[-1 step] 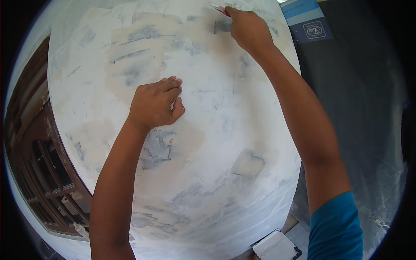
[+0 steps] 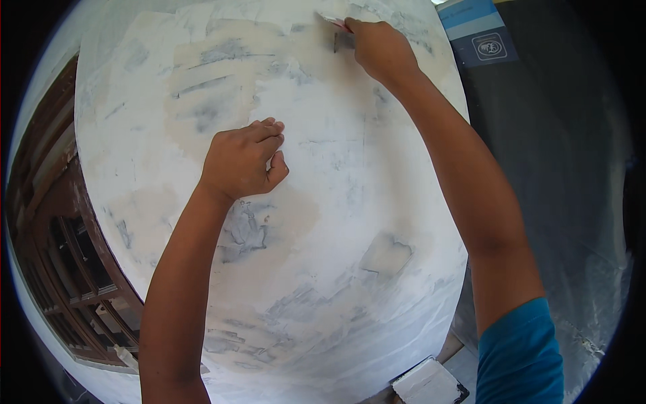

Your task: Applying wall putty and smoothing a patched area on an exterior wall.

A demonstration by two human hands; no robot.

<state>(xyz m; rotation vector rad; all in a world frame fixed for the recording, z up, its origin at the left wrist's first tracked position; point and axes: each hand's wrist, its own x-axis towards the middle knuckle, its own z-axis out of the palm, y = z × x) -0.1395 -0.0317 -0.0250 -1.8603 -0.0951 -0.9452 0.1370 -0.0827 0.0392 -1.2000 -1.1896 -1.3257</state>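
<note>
A large white wall surface fills the middle of the view, patched with beige filler and grey smears. Near its upper right part, my right hand is closed around the reddish handle of a putty knife. The knife's pale blade points to the upper left, close to the surface. My left hand rests at or just in front of the middle of the wall, fingers curled together and thumb bent. Its palm faces away, so whatever it may hold is hidden.
A brown wooden window frame with panes runs along the left. Dark sheeting covers the right side, with a blue printed panel at its top. Low on the right lies a tray-like piece with a white smeared face.
My right hand and the putty knife have shifted slightly left and down across the upper wall. The left hand stays almost where it was.
</note>
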